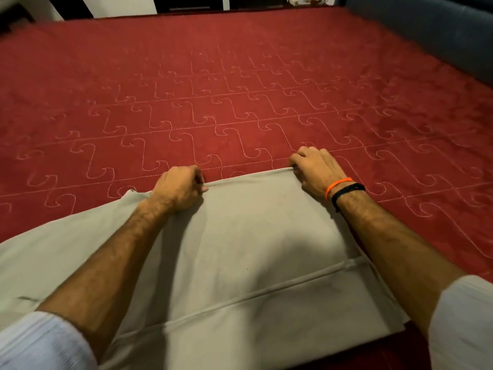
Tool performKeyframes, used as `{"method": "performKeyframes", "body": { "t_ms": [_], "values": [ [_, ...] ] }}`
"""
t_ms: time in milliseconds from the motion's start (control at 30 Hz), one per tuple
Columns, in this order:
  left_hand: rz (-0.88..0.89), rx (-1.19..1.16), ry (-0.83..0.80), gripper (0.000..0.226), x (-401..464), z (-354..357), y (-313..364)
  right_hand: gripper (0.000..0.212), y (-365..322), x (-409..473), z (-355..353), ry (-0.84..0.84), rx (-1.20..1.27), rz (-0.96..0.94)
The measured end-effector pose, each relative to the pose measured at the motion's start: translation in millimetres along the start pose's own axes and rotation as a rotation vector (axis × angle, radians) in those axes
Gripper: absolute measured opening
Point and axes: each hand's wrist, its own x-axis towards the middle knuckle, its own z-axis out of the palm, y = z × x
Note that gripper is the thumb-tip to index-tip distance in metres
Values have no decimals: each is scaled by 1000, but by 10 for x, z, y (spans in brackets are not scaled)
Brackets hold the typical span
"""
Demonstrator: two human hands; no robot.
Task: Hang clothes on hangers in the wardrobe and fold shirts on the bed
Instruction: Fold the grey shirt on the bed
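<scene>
Pinching the far fold of the shirt [240, 236] with both hands, I have my left hand [180, 189] curled on its edge and my right hand [313, 169] curled over the far corner. Grey cloth lies flat on the bed [240, 102] beneath my forearms, spreading out past my left arm. Orange and black bands [344, 188] circle my right wrist.

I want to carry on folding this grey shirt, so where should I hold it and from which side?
Grip the shirt along its far folded edge, from above, near both corners, where the left hand and right hand already pinch it. That edge lies straight and flat on the bed, so it should lift evenly.
</scene>
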Motion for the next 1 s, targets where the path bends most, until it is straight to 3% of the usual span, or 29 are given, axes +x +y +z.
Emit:
{"method": "performKeyframes", "body": {
  "t_ms": [133,267,433,600,833,933,1000],
  "values": [
    [0,31,12,26,-40,-37,-24,17,-2,-86,-36,77,6,25],
    [12,-38,31,30,-142,-139,-29,23,-3,-183,-127,61,67,50],
    [124,111,108,26,-440,-226,0,22,-21,-379,-280,161,136,26],
    [297,111,242,24,-1090,-38,46,21,-65,-805,-395,296,159,-33],
    [362,166,256,23,-1565,368,19,24,-140,-1424,-395,122,114,-56],
    [343,186,151,30,-1633,348,57,27,-177,-1498,-421,42,84,8],
    [310,205,32,47,-1653,278,79,26,-260,-1496,-473,-48,19,94]
  ]
}}
